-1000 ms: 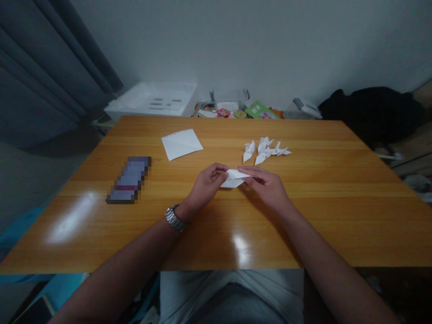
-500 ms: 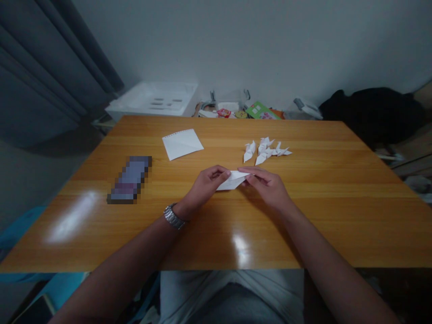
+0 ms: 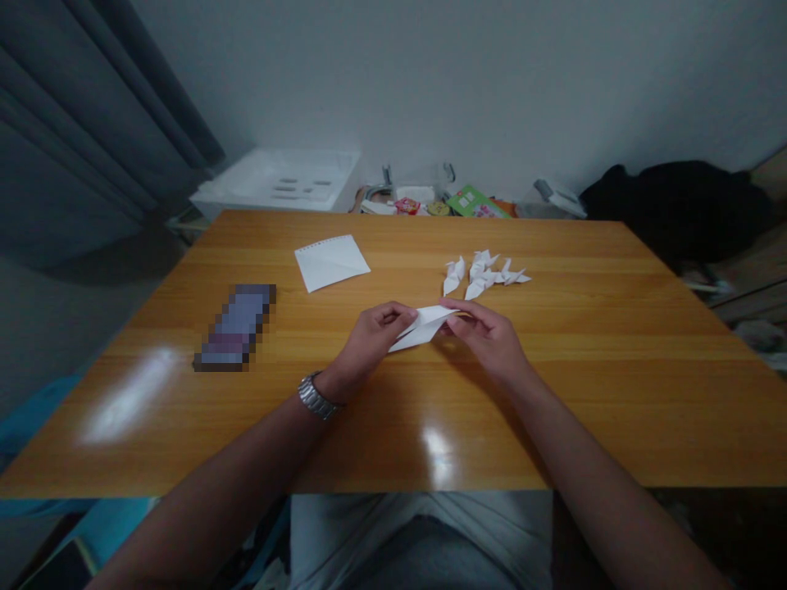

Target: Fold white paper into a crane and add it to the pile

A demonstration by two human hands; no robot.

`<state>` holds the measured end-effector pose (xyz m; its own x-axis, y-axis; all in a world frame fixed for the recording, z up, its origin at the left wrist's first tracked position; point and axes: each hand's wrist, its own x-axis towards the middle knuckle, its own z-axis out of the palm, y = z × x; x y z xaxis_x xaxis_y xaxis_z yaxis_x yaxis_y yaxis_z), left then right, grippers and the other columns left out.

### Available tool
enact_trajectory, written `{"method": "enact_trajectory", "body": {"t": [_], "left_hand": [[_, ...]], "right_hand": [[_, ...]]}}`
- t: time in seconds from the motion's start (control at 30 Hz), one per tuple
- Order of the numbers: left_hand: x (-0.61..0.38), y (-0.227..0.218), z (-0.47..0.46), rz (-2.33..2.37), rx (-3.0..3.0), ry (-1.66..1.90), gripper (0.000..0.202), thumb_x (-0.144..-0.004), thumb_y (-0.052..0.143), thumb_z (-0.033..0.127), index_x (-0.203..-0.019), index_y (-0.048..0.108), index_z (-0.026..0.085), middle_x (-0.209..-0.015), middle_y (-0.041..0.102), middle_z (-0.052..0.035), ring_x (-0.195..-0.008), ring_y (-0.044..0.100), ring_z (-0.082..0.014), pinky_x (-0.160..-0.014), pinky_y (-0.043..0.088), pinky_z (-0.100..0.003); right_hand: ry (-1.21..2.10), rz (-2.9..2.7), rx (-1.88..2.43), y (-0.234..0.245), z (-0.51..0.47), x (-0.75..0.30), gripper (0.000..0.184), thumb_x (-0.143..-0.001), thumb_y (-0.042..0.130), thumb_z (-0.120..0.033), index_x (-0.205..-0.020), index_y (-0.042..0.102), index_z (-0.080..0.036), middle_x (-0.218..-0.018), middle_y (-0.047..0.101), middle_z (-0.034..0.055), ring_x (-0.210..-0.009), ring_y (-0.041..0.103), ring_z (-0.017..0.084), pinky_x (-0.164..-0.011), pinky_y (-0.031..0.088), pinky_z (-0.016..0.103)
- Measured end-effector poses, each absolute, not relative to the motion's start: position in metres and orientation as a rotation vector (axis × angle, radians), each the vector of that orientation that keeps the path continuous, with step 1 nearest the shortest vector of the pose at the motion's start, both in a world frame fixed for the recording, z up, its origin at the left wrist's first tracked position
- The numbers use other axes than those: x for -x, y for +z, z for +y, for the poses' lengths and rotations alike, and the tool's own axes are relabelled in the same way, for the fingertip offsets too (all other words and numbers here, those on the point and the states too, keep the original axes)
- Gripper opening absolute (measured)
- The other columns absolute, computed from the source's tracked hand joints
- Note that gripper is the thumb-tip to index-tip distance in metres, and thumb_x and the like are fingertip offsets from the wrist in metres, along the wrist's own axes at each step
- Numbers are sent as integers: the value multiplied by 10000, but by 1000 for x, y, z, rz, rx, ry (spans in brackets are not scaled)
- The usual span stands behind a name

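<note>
Between my two hands is a folded piece of white paper (image 3: 424, 326), held just above the wooden table (image 3: 393, 434). My left hand (image 3: 379, 329) pinches its left side, thumb on top; a metal watch (image 3: 317, 396) circles that wrist. At the paper's right end, my right hand (image 3: 483, 326) grips the tip between thumb and fingers. Several white origami cranes (image 3: 483, 274) lie grouped just beyond my right hand. Farther back on the left rests a flat white sheet of paper (image 3: 333, 263) with a perforated edge.
A pixelated phone-like device (image 3: 237, 328) lies on the table's left side. Past the far edge stand a white foam box (image 3: 283, 180) and a bin of odds and ends with a green booklet (image 3: 476, 201). A dark heap (image 3: 676, 205) sits at the back right.
The folded paper has tilted, its lower left corner dropping slightly and a gap showing between its layers. Both hands keep their hold with small finger shifts.
</note>
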<state>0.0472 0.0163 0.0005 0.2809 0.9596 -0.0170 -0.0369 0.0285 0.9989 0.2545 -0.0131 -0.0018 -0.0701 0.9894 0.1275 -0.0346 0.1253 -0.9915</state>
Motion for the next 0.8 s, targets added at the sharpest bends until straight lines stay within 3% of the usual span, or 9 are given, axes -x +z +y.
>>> {"method": "enact_trajectory", "body": {"t": [0.1, 0.2, 0.3, 0.4, 0.53, 0.8], "left_hand": [[-47, 0, 17, 981, -1283, 1007, 359, -815, 756, 499, -836, 696, 145, -804, 689, -25, -713, 574, -126, -656, 426, -234], [-48, 1, 16, 962, -1290, 984, 357, -817, 752, 492, -823, 683, 142, -760, 656, -10, -680, 543, -113, -622, 397, -224], [-49, 3, 14, 938, -1305, 958, 355, -832, 737, 487, -818, 671, 139, -720, 615, 4, -638, 500, -97, -579, 351, -213], [-49, 5, 13, 922, -1320, 958, 355, -844, 725, 489, -811, 654, 143, -702, 588, 14, -621, 479, -91, -566, 336, -210], [-49, 5, 13, 908, -1353, 966, 361, -863, 699, 503, -821, 632, 151, -713, 585, 15, -632, 492, -98, -575, 359, -211], [-47, 0, 16, 943, -1611, 997, 321, -908, 654, 468, -868, 650, 149, -797, 658, -22, -726, 594, -136, -651, 457, -229]], "right_hand": [[1204, -1277, 1035, -1, -14, -254, 514, -762, 841, -479, -1203, 710, -250, -1074, 753, 69, -921, 717, 207, -890, 578, 373], [1202, -1179, 1038, -1, -12, -254, 528, -732, 870, -451, -1194, 694, -267, -953, 747, 31, -827, 708, 177, -819, 583, 337], [1268, -1100, 1047, -3, -10, -255, 467, -747, 862, -431, -1154, 711, -256, -834, 737, 6, -736, 687, 152, -773, 578, 313], [1327, -1046, 1041, -5, -10, -255, 362, -755, 857, -418, -1049, 748, -237, -854, 745, 16, -731, 677, 144, -750, 577, 300], [1346, -990, 1024, -4, -10, -253, 277, -753, 860, -406, -950, 766, -236, -881, 748, 19, -760, 670, 137, -728, 577, 274], [1274, -1078, 1077, -4, -10, -252, 270, -759, 848, -413, -937, 766, -228, -846, 743, 18, -722, 659, 140, -703, 574, 283]]}}
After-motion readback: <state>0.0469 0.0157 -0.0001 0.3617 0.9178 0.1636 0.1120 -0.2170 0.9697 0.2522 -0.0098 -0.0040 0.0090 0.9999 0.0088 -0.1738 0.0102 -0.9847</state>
